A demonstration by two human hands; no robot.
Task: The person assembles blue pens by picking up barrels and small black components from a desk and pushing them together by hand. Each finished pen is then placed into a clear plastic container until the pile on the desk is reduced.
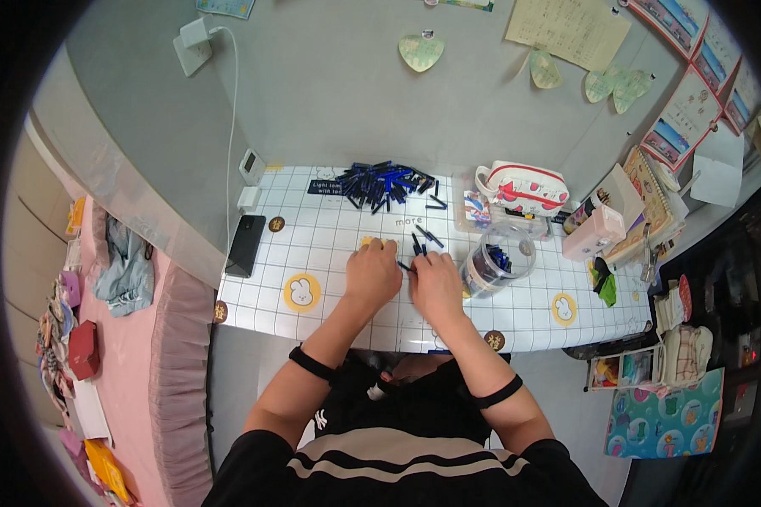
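Observation:
My left hand (pixel 374 272) and my right hand (pixel 437 286) are close together over the white gridded table, fingers curled. Between their fingertips runs a small dark tube (pixel 405 267), like a pen ink cartridge, partly hidden by the fingers. A few more dark tubes (pixel 429 236) lie just beyond my right hand. To the right, a clear round plastic jar (pixel 479 279) holds several blue and black tubes. At the table's back lies a large loose heap of the same dark blue and black tubes (pixel 383 184).
A black phone (pixel 246 246) lies at the table's left edge. A white pouch with red prints (pixel 526 188) sits on a clear box at the back right. Farther right stand a pink box (pixel 594 234) and notebooks (pixel 647 203). A pink-covered bed (pixel 177 338) is at left.

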